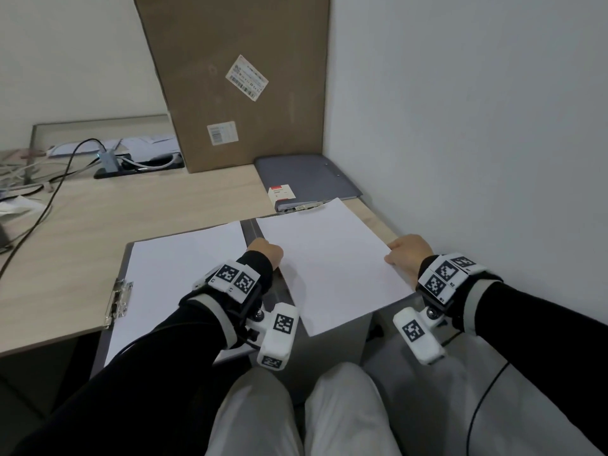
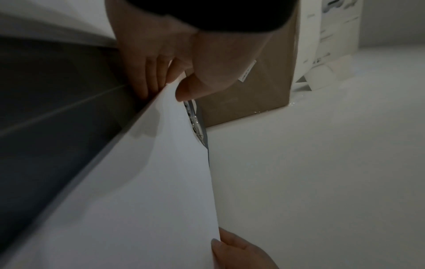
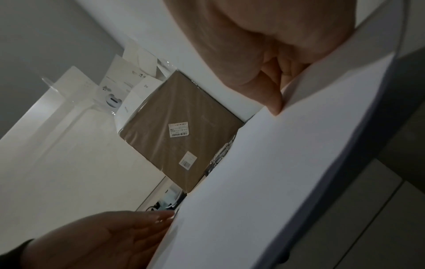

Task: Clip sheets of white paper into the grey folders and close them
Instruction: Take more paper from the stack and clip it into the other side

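— Where's the sheet?

— I've got the loose sheet (image 1: pixel 332 258) between both hands, over the right half of the open folder (image 1: pixel 115 281). My left hand (image 1: pixel 266 251) pinches its left edge: in the left wrist view the thumb (image 2: pixel 195 87) sits on top and the fingers (image 2: pixel 149 76) lie under the paper, clamped on it. My right hand (image 1: pixel 408 253) pinches the right edge, thumb above, fingers curled beneath.

— And the other sheet?

— A second sheet (image 1: pixel 184 274) lies flat on the folder's left half, left of my left fingers, reaching to the clip (image 1: pixel 119 301) at the folder's left edge.

— What's past your fingertips?

— A closed folder (image 1: pixel 309 177) lies ahead of them on the desk (image 1: pixel 131 209), touching the wall (image 1: pixel 477 126). The loose sheet's far corner overlaps its near edge. A box (image 1: pixel 243 77) stands behind that. Cables (image 1: pixel 59 166) trail far left of my left hand.
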`<state>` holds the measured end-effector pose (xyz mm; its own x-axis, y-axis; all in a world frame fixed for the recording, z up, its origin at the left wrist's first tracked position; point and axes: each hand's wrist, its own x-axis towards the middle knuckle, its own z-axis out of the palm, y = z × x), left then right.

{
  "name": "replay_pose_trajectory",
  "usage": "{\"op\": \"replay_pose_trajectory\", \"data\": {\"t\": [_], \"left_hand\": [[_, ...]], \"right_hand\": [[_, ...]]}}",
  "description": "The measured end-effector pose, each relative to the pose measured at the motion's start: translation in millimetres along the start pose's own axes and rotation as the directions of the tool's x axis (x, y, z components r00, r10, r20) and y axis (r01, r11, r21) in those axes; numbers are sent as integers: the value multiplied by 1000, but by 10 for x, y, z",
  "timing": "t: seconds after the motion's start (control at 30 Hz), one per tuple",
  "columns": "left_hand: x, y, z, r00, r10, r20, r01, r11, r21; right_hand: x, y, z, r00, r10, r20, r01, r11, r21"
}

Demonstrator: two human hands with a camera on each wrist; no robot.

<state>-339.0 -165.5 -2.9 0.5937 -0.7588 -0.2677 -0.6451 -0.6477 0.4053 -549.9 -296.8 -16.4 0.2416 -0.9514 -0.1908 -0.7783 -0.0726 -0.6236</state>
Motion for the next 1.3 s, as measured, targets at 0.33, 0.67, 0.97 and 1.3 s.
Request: {"op": "replay_pose_trajectory", "data": {"t": [0.33,0.67,0.97,1.3], "left_hand": [[17,-96,80,997,-48,64,74,852,-518],[-248,-375,-24,998,27,53,5,853,-521],[-951,-281,221,879,390,276,-450,869,206],[-869,-347,383,907,349,235,-413,844,343]], "right_hand": [[-85,40,49,996,-86,33,86,996,-7],[-257,56,135,984,-107,146,98,993,65],[-389,86,128,978,-105,179,58,967,249],[-478,22,151,972,-139,192,149,988,-43]]}}
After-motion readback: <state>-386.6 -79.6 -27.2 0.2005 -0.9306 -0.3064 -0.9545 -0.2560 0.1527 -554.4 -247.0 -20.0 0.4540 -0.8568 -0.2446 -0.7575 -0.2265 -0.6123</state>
